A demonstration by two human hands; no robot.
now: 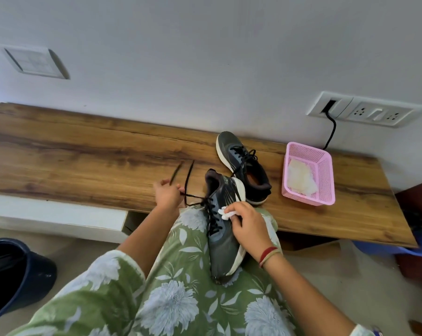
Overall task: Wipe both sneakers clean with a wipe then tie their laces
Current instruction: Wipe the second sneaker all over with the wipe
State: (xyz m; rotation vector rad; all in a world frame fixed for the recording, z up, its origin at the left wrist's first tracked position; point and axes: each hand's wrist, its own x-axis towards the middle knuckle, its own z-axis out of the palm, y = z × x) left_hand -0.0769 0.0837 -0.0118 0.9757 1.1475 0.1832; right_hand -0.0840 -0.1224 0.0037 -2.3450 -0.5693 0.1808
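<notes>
White wipe (pixel 225 212) pinched in right hand (pixel 247 226) against sneaker (pixel 223 236), left hand (pixel 167 195) gripping laces (pixel 190 187) aside; mid-wipe, probably needs steady strokes next.

Domestic room, a home interior: plain white wall (pixel 205 57) with switch plate (pixel 35 61) and socket panel (pixel 365 110); wood-grain counter (pixel 84 151); pink plastic basket (pixel 326 180); tiled floor (pixel 71 248); dark bin (pixel 13 272).

Grey sneakers (pixel 223 243), black laces (pixel 211 214); pink basket (pixel 309 202); green dress (pixel 171 299) (white floral print).
</notes>
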